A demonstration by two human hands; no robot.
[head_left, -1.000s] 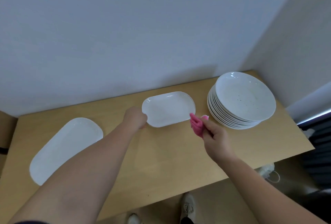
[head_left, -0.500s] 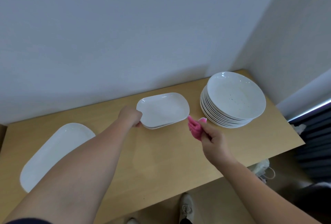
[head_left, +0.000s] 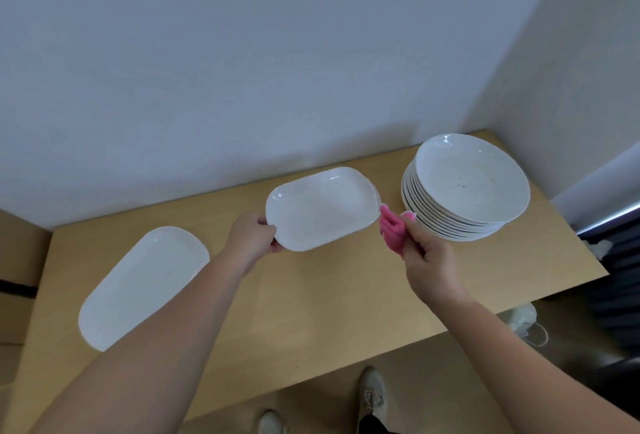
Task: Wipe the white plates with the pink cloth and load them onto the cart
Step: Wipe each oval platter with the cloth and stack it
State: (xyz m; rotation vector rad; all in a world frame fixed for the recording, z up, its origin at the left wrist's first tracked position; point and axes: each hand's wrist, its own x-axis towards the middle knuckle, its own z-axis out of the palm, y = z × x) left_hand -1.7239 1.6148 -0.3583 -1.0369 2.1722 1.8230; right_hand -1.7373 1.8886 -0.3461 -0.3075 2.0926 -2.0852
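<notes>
The left hand (head_left: pixel 254 237) grips the near-left rim of a white rectangular plate (head_left: pixel 322 208) above the wooden table (head_left: pixel 329 298), while the right hand (head_left: pixel 427 260) pinches a pink cloth (head_left: pixel 391 231) just beside its right edge, between a long platter (head_left: pixel 142 286) and a stack of round plates (head_left: pixel 464 187).

Pale grey-white walls (head_left: pixel 277 52) meeting in a corner, light wooden table (head_left: pixel 311 312), beige floor (head_left: pixel 433 381)
</notes>
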